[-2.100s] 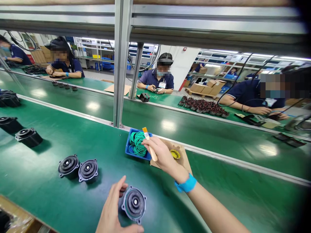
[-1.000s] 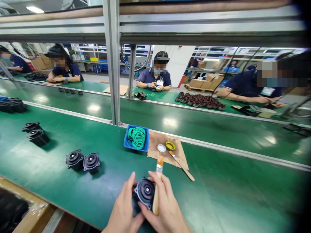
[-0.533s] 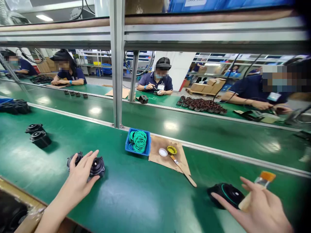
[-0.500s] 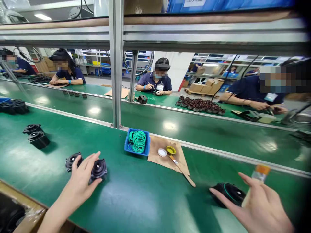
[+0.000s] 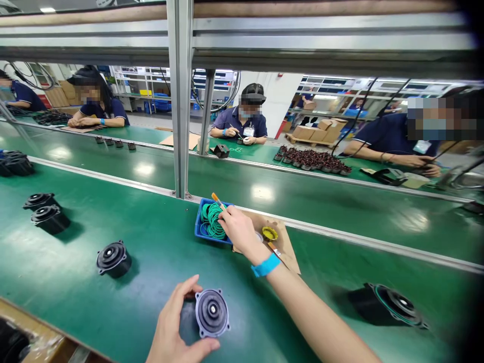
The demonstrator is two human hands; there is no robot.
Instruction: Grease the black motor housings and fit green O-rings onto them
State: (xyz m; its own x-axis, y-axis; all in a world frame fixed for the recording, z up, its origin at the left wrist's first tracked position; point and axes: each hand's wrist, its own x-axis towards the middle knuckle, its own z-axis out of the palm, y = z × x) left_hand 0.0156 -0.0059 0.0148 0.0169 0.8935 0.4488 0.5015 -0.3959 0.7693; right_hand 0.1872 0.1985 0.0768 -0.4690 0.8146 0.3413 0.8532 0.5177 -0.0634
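My left hand (image 5: 177, 322) is closed around the side of a black round motor housing (image 5: 212, 311), thumb below and fingers above, its stepped face turned toward me. With a brush (image 5: 218, 200) still in its grip, bristle end pointing up and left, my right hand (image 5: 240, 229) reaches over a blue bin (image 5: 200, 235). Thin green rubber rings (image 5: 212, 222) lie piled in that bin. The right fingertips are at the rings; whether they pinch one is hidden. At the right stands another black housing (image 5: 389, 305) with a green ring seated around its face.
More black housings (image 5: 114, 259) stand to the left. Behind my right forearm, brown cardboard (image 5: 291, 252) carries a yellow dish (image 5: 269, 233) and a second brush (image 5: 273, 248). A metal post (image 5: 180, 111) rises behind the bin. Co-workers (image 5: 242, 118) sit across the bench.
My right hand has moved left from the ringed housing to the blue bin, brush in hand. My left hand has brought one housing rightward and nearer, away from the one beside it.
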